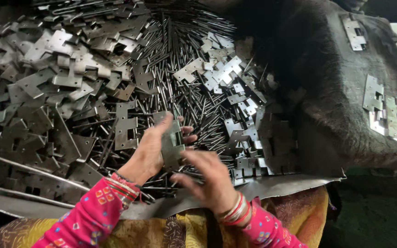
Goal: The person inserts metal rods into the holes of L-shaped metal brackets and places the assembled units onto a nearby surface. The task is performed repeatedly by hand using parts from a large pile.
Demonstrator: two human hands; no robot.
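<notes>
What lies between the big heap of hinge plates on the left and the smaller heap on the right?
In the head view, a bed of thin metal pins fills the stretch between the left heap and the right heap.

hinge plates (125,126): dull grey metal | pins (180,92): thin steel | cloth (345,105): dark, fuzzy

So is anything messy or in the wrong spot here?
A few hinge plates lie off on the dark furry cloth, apart from the big heap of plates and thin pins. The left hand holds a plate; the right hand is blurred beside it.
</notes>
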